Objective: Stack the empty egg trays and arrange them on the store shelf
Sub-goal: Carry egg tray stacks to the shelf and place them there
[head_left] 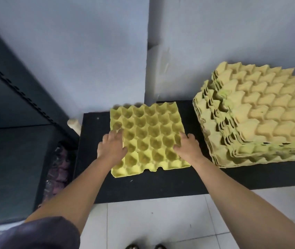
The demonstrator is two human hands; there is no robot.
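Observation:
A single yellow egg tray (148, 135) lies cups up on a low black platform (179, 184). My left hand (111, 147) lies on the tray's left edge with the fingers spread and the thumb over the rim. My right hand (188, 146) rests on the tray's right edge in the same way. To the right, a thick stack of yellow egg trays (256, 119) sits on the same platform, bumps up, its layers slightly offset.
A dark metal shelf unit (13, 123) stands to the left, with a bag of purplish items (58, 169) on the floor beside it. Grey walls rise behind the platform. White tiled floor (157, 221) lies in front, with shoe tips at the bottom edge.

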